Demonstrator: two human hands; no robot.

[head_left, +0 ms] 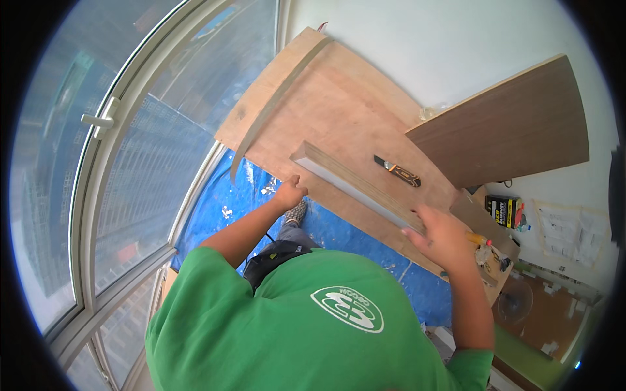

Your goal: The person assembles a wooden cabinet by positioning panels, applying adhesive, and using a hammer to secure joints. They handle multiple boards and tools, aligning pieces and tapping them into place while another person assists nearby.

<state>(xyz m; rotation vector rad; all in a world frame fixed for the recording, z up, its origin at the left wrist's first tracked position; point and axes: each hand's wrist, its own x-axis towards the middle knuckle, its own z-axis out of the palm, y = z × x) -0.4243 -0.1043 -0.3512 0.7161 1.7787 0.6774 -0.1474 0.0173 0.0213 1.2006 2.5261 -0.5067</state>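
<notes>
A long wooden strip [355, 189] with a pale front face lies slantwise on a large plywood board [352, 104]. At its right end is my right hand [440, 238], thumb on the near side and fingers on the far side, closed round it. My left hand [290, 192] is at the board's near edge, just short of the strip's left end. Its fingers are curled together; whatever they may hold is hidden. Beyond the strip lies a utility knife [399, 171] with a black and orange handle, its dark blade pointing left.
A thin curved strip [280, 98] crosses the board's left part. A brown panel [508, 127] leans against the wall at right, near a black and yellow box [503, 210] and a yellow-handled tool [478, 239]. Blue sheeting [208, 202] covers the floor; windows [176, 124] stand left.
</notes>
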